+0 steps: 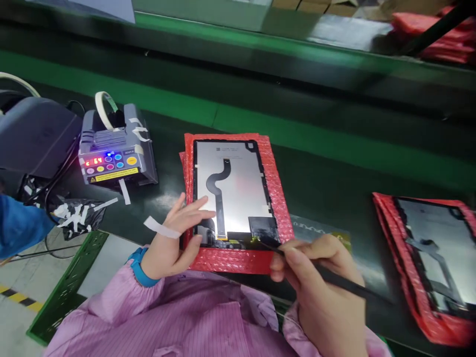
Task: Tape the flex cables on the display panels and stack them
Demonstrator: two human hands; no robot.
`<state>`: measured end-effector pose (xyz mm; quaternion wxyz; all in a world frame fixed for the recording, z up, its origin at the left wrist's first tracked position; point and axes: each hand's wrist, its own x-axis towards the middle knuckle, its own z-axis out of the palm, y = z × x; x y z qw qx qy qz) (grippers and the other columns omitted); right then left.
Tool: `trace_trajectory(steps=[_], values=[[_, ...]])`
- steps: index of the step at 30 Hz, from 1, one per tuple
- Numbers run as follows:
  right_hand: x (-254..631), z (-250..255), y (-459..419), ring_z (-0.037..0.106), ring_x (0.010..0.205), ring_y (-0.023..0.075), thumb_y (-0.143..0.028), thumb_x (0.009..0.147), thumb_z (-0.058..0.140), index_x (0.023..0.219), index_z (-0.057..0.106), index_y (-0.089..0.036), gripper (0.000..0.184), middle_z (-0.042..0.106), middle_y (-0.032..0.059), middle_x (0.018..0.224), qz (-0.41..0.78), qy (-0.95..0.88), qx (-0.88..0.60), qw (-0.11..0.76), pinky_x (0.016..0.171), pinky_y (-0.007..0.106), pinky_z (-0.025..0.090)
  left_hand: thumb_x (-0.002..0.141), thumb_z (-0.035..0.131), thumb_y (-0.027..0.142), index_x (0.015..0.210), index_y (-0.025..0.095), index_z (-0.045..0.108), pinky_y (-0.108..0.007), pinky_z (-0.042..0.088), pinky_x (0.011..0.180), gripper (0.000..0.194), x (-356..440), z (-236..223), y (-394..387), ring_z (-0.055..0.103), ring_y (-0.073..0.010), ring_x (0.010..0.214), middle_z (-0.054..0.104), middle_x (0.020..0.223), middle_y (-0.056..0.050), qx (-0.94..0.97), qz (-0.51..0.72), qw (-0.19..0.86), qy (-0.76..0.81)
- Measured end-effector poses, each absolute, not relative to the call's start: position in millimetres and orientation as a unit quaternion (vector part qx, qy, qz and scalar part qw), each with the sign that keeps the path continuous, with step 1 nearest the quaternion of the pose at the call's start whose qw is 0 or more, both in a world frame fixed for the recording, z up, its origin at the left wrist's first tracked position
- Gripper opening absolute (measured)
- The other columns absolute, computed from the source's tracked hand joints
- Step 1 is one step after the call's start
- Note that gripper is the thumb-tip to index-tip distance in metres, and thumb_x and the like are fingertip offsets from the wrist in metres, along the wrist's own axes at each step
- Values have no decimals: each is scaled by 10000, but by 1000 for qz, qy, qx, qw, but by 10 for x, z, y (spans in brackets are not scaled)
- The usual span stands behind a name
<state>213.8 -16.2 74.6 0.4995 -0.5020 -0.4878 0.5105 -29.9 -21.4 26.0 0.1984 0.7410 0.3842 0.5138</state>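
On the worktop (316,178), red bubble wrap (278,198) probably cushions the display panel (243,193), at centre. The left hand (171,243) rests loosely spread fingers on its left side, seemingly to steady it; the right hand's (327,300) fingers grasp a slim black tool (338,277) at the panel's near edge.

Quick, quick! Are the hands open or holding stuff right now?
Left hand: open, white tape strip on its back, over the silver panel.
Right hand: closed, holding a slim black tool.
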Motion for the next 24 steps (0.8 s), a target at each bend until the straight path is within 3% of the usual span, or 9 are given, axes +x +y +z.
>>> trace_trajectory(steps=[6,12,19,24], values=[[1934,715,-119,670,486,132,-285,907,779,722,579,-222,279,721,-4,637,482,-565,-497,448,489,224,580,920,513,8,1644,351,149,-596,301,1288,880,-403,199,-222,594,-223,1397,678,1410,-74,802,468,171,329],[1874,711,-173,680,498,142,-298,906,778,718,581,-233,280,722,2,635,476,-569,-525,417,503,232,595,927,522,3,1651,312,109,-601,378,1240,889,-422,131,-214,584,-248,1405,673,1412,-121,809,470,175,306],[1848,697,-188,667,507,136,-332,913,776,728,572,-234,293,717,-1,644,474,-552,-545,417,522,247,593,920,537,6,1485,323,349,-567,402,1238,674,-401,105,-234,600,-235,1387,698,1381,-92,795,470,206,323],[1848,711,-194,680,525,127,-303,925,764,742,564,-233,281,728,-9,669,469,-561,-544,411,546,237,595,901,547,-4,1438,296,373,-552,403,1245,639,-396,111,-230,602,-228,1386,712,1346,-90,795,468,200,331]])
